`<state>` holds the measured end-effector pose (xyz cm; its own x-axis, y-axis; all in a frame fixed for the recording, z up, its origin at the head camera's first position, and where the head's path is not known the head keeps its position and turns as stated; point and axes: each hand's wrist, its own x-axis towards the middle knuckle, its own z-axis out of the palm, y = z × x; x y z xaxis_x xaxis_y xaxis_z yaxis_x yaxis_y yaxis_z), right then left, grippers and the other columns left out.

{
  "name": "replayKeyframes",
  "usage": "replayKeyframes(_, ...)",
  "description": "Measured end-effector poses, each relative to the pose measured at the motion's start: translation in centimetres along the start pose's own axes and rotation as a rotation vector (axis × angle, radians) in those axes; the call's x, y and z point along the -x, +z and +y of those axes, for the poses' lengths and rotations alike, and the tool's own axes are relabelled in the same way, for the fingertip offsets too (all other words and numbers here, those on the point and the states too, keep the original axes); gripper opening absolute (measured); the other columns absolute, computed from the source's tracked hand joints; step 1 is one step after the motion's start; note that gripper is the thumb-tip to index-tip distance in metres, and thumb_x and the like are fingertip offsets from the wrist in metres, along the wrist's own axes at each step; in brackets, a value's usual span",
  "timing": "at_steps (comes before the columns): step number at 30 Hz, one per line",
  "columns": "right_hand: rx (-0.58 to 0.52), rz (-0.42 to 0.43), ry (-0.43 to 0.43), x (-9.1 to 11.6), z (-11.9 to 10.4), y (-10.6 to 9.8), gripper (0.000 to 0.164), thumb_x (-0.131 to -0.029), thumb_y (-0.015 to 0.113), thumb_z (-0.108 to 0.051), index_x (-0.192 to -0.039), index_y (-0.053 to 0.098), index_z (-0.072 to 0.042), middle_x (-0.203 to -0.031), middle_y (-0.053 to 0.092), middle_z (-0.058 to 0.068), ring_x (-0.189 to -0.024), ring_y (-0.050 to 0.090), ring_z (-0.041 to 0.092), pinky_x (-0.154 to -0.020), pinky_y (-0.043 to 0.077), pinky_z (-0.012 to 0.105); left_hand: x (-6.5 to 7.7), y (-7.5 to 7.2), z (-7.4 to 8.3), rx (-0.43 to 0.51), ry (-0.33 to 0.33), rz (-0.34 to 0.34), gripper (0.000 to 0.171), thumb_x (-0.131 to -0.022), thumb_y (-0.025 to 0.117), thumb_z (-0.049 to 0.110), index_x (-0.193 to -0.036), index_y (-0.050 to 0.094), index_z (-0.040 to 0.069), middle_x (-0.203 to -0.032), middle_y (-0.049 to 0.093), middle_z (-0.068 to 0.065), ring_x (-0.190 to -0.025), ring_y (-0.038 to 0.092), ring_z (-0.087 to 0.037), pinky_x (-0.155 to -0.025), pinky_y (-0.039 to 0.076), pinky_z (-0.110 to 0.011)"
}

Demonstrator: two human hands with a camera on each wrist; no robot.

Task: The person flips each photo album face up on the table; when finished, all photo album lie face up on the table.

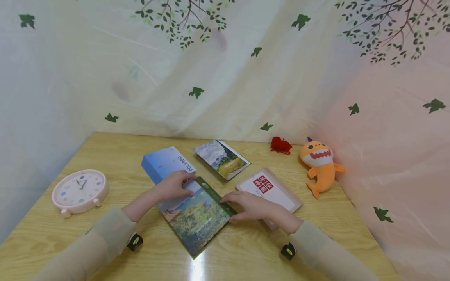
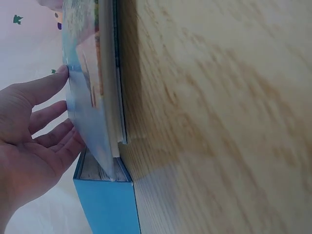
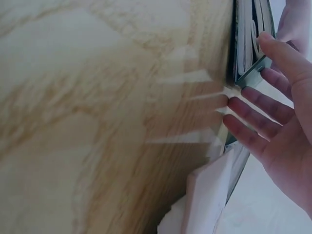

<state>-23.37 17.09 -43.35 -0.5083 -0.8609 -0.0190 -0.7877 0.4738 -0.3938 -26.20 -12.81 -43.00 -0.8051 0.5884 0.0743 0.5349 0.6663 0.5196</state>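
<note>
A photo album (image 1: 202, 222) with a painted landscape cover and dark green spine lies slantwise at the table's middle. Its upper left part meets a blue box-like POLAROID album (image 1: 165, 162), whose side (image 2: 107, 204) shows in the left wrist view. My left hand (image 1: 174, 185) touches the cover near the spine's upper end, fingers fairly straight. At the spine's lower end is my right hand (image 1: 249, 207), its thumb (image 3: 278, 51) against the album's edge and the other fingers spread along the spine. Page edges (image 3: 248, 44) show in the right wrist view.
Behind lies another landscape-covered album (image 1: 223, 160). A white-covered book (image 1: 277, 195) with red characters sits partly under my right forearm. A pink clock (image 1: 81, 189) stands left, an orange shark plush (image 1: 321, 168) right, near a red item (image 1: 280, 145). Fabric walls surround the table (image 1: 151, 257).
</note>
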Motion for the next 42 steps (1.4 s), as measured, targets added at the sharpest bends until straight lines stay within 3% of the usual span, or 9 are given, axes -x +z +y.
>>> replayKeyframes(7,-0.097,0.009,-0.038,0.3,0.0,-0.6,0.055,-0.085,0.071,-0.028,-0.132,0.051,-0.008,-0.133,0.052,0.009,-0.107,0.060,0.017,-0.093,0.048,0.026,0.2,-0.1,0.1,0.011,-0.008,0.035,0.052,-0.081,0.075,0.028,-0.125,0.060,0.005,-0.108,0.061,-0.007,-0.088,0.055,-0.017,-0.070,0.046,-0.029)
replayKeyframes(16,-0.127,0.016,-0.090,0.8,-0.1,-2.0,0.055,-0.084,0.072,-0.033,-0.131,0.053,-0.013,-0.137,0.047,0.008,-0.119,0.051,0.018,-0.091,0.048,0.022,0.3,-0.6,1.2,0.009,0.028,0.103,0.045,-0.082,0.074,0.028,-0.120,0.064,0.006,-0.097,0.058,-0.002,-0.081,0.052,-0.013,-0.065,0.045,-0.026)
replayKeyframes(23,-0.066,0.072,-0.144,1.1,-0.6,-3.0,0.055,-0.081,0.072,-0.041,-0.128,0.056,-0.017,-0.139,0.046,0.007,-0.124,0.048,0.021,-0.096,0.047,0.032,0.4,-1.5,2.4,0.082,-0.029,0.140,0.040,-0.082,0.074,0.031,-0.115,0.065,0.009,-0.093,0.057,-0.001,-0.079,0.049,-0.014,-0.065,0.043,-0.028)
replayKeyframes(28,-0.053,0.106,-0.120,1.2,-1.3,-3.7,0.061,-0.079,0.074,-0.042,-0.130,0.055,-0.016,-0.140,0.046,0.005,-0.123,0.049,0.020,-0.095,0.047,0.035,0.4,-2.1,2.5,0.128,-0.023,0.162,0.050,-0.080,0.076,0.029,-0.123,0.061,0.009,-0.089,0.056,-0.001,-0.077,0.050,-0.015,-0.062,0.044,-0.028)
replayKeyframes(34,-0.123,0.181,-0.086,1.4,-2.1,-4.4,0.068,-0.074,0.078,-0.036,-0.132,0.053,-0.012,-0.141,0.047,0.006,-0.117,0.055,0.019,-0.082,0.054,0.026,0.4,-2.9,2.5,0.102,-0.016,0.179,0.062,-0.078,0.077,0.029,-0.131,0.054,0.007,-0.085,0.054,-0.002,-0.077,0.051,-0.015,-0.063,0.042,-0.029)
replayKeyframes(42,-0.204,0.199,-0.033,1.7,-2.9,-5.2,0.069,-0.074,0.077,-0.035,-0.134,0.052,-0.014,-0.144,0.043,0.007,-0.121,0.051,0.023,-0.080,0.054,0.025,0.4,-4.0,2.9,0.064,-0.020,0.140,0.073,-0.078,0.077,0.032,-0.138,0.046,0.006,-0.083,0.053,-0.001,-0.072,0.048,-0.014,-0.063,0.039,-0.030)
